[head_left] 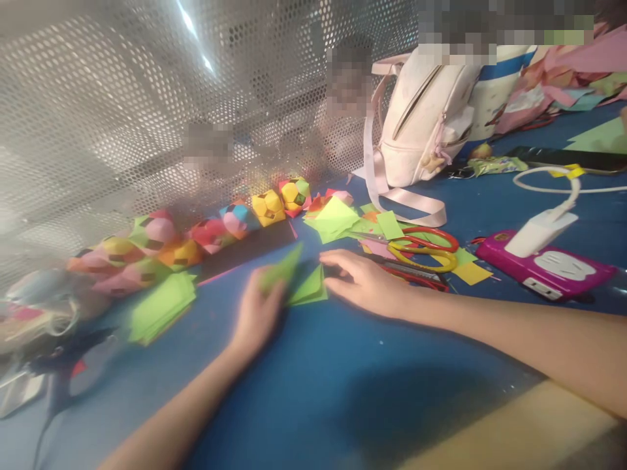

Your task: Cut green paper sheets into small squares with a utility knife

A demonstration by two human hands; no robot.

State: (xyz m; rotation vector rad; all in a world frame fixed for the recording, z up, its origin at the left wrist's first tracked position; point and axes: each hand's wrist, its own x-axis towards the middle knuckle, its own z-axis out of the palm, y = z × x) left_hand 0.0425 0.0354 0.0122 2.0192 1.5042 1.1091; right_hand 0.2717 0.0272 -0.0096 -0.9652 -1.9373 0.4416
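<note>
Both forearms reach in over the blue counter [304, 391], the left from the bottom edge, the right from the right edge and lying lower and flatter. The left hand [259, 303] is closed, thumb against fingers, pinching one folded green paper [284, 266] raised at a slant. The right hand [360, 282] is partly open, palm down, fingers gently bent and gripping nothing visible; its fingertips are right by a second green paper [309, 288] lying on the counter between the two hands, though contact cannot be told. One green stack [164, 307] sits left of the left hand. Behind is a row of folded paper balls [268, 207], too blurred at its left end to count. Beyond the right hand are at least two pairs of scissors [425, 256], handles overlapping, one purple power strip [543, 266] with one white charger [539, 232], and one pale backpack [421, 124].
</note>
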